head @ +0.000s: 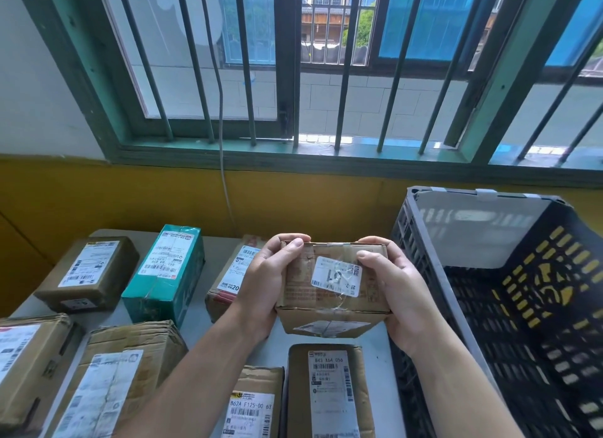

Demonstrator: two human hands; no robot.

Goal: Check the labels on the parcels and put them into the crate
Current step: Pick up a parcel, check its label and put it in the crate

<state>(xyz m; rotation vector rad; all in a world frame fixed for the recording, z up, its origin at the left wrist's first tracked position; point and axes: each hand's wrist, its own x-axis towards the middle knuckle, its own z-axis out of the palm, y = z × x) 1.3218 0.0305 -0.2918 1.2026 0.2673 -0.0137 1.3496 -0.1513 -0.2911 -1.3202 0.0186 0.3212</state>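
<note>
The left hand (261, 284) and right hand (394, 294) grip a taped parcel (329, 304), fingers (295, 243) curled; its label (336, 276) is illegible. A nearer label (329, 372) reads "843 X64 056".

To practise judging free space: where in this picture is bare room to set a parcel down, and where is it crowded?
Free: inside the black crate, no parcels showing; a narrow table strip between the crate and the flat labelled parcel; a patch below the held parcel. Crowded: the left side around the teal box, parcels close together.
</note>
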